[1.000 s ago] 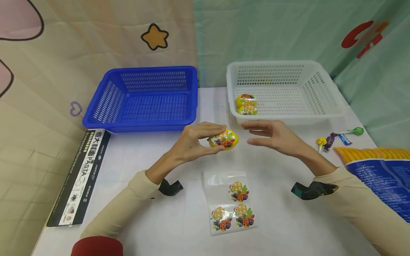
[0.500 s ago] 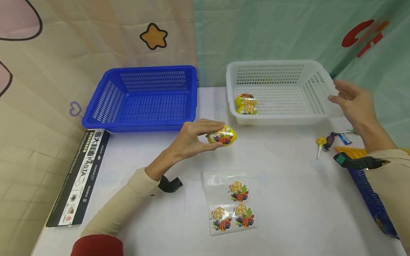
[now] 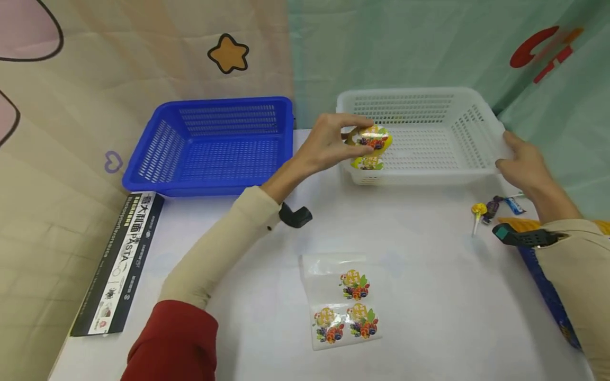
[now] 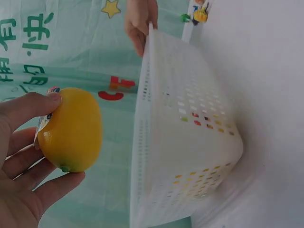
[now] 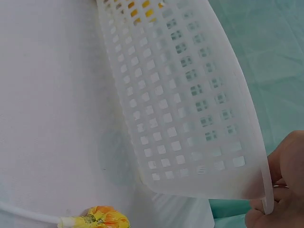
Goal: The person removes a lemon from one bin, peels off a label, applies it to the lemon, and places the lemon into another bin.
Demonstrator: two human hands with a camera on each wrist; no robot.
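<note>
While the left hand (image 3: 329, 143) pinches the yellow jelly cup (image 3: 370, 138) between curled fingers, the right hand (image 3: 521, 164) grips the white basket (image 3: 472, 132).

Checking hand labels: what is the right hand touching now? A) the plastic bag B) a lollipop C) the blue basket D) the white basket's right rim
D: the right hand grips the right rim of the white basket, while the left hand holds a yellow jelly cup over it.
</note>
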